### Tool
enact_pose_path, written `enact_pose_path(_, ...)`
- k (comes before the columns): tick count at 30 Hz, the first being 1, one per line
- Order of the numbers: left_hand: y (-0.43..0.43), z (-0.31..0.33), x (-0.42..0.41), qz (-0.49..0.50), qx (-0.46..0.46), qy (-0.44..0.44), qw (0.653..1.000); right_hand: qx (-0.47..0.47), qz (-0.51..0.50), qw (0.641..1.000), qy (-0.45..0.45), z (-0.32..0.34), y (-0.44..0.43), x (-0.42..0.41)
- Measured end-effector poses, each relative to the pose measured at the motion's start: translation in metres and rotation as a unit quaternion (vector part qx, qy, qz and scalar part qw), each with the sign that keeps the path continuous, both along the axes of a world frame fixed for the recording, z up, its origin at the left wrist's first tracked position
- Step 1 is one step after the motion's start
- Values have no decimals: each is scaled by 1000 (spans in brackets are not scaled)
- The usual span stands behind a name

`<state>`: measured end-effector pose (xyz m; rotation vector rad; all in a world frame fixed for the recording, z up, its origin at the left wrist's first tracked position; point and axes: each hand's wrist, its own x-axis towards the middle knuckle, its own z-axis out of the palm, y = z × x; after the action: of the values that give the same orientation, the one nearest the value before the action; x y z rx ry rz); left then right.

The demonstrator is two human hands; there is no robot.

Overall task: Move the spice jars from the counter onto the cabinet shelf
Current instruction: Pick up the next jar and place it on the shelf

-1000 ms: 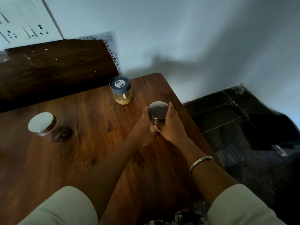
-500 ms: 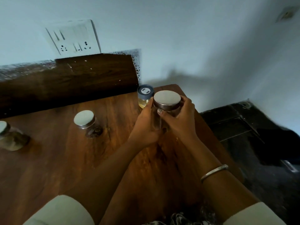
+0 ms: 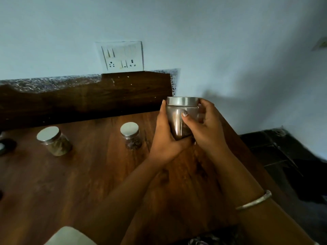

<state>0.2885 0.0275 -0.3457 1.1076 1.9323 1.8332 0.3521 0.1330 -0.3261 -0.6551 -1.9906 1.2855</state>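
Both hands hold a glass spice jar (image 3: 178, 119) with a silver lid, lifted above the wooden counter (image 3: 88, 177). My left hand (image 3: 165, 137) wraps its left side and base; my right hand (image 3: 203, 128) grips its right side, thumb across the glass. Two more silver-lidded jars stand on the counter: one with dark contents (image 3: 131, 136) just left of my hands, one with pale greenish contents (image 3: 54, 141) farther left. The blue-lidded jar seen earlier is hidden behind my hands. No cabinet shelf is in view.
A dark wooden backboard (image 3: 85, 96) runs along the counter's far edge under a white switch-and-socket plate (image 3: 123, 56). A dark object (image 3: 5, 145) is cut off at the left edge. Right of the counter the floor (image 3: 286, 156) is dark, well below.
Both hands have lifted the jar higher off the counter. The view has tilted up and left, bringing a second counter jar and the wall socket fully into sight.
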Motion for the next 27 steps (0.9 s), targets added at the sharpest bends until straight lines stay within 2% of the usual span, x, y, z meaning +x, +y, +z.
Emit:
enact_pose_path(4,-27,7,-14,-34,38,-78,996,-122,97,987,32,7,-14,2)
enact_pose_path(8,-43,18,-22,-62,57,-94,992,-182,217,959,5,14,-28,-5)
enact_pose_path(12,-56,29,-26,-67,54,-90,992,-174,221,959,43,22,-39,-14)
enact_pose_path(15,-61,33,-28,-60,29,-53,996,-140,193,968,80,24,-47,-21)
enact_pose_path(18,-66,37,-32,-65,21,-52,996,-112,207,967,94,28,-54,-28)
enact_pose_path(23,-81,48,-46,-62,66,-96,991,-103,242,961,81,31,-56,-33)
enact_pose_path(27,-92,47,-52,-53,102,-190,975,-141,306,940,58,30,-56,-35)
